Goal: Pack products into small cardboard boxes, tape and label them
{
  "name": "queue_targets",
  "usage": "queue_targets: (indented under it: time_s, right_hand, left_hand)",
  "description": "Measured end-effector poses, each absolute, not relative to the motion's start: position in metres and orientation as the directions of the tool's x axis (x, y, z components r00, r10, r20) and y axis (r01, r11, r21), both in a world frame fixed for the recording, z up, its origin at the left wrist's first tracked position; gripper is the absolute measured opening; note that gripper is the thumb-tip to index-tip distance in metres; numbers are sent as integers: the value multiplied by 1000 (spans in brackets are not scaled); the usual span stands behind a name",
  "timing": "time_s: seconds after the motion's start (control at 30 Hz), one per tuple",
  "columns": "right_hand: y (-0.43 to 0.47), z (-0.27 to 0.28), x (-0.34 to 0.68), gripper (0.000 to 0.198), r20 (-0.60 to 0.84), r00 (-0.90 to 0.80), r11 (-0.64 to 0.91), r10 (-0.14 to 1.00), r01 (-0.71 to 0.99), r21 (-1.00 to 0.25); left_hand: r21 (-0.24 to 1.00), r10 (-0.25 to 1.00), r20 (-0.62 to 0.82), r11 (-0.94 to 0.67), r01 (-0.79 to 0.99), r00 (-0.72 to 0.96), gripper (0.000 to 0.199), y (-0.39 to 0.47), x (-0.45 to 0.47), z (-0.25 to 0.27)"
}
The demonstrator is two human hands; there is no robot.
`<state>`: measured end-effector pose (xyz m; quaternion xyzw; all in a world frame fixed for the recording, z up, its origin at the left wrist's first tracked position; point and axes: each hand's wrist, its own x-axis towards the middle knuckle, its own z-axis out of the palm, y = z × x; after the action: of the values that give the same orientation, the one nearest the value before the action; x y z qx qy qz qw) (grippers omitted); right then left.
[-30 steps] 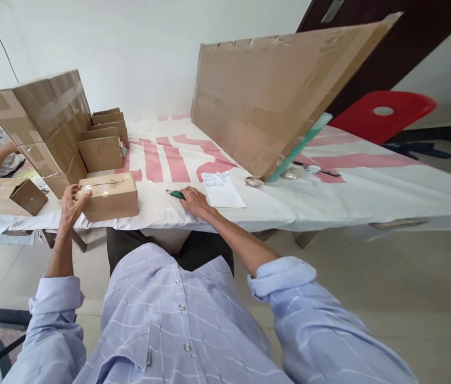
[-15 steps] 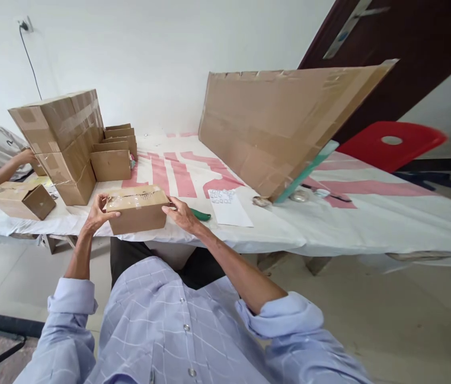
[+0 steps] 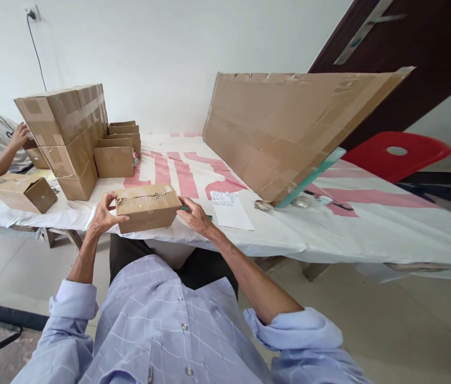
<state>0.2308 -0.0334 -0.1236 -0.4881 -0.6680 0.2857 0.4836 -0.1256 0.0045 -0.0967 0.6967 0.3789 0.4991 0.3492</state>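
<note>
Between my two hands is a small brown cardboard box (image 3: 149, 210) with a torn, rough seam along its top. My left hand (image 3: 105, 214) grips its left end, thumb across the front face. On the right end, my right hand (image 3: 196, 217) holds the corner with thumb and fingers. The box is close to the table's front edge; whether its base touches the cloth is hard to tell. A green tool (image 3: 210, 217), mostly hidden, lies behind my right hand. To its right is a white sheet (image 3: 233, 217) bearing rows of small round clear stickers.
Taped cartons (image 3: 67, 117) are stacked at the left, with open boxes (image 3: 114, 161) beside them and another box (image 3: 23, 191) in front. A large cardboard panel (image 3: 281, 128) leans at the back right. A co-worker's hand (image 3: 19, 136) is at far left; a red chair (image 3: 401, 154) stands right.
The box and both my hands have shifted slightly right and up in view, and the box's top has less shine. The co-worker's hand has risen. The camera view has moved a little.
</note>
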Motion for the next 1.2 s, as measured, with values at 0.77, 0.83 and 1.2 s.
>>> queue_targets:
  time_s: [0.77, 0.83, 1.2]
  right_hand:
    - [-71, -91, 189, 40, 674, -297, 620, 677, 724, -304]
    - [-77, -94, 188, 39, 673, -290, 608, 681, 735, -299]
    - [-81, -94, 191, 35, 720, -274, 612, 637, 748, -257]
  left_hand:
    - [873, 877, 456, -474, 117, 150, 49, -31, -112, -92]
    - [872, 876, 461, -476, 110, 138, 46, -36, -111, -92]
    - [859, 857, 491, -506, 79, 155, 41, -53, -113, -92]
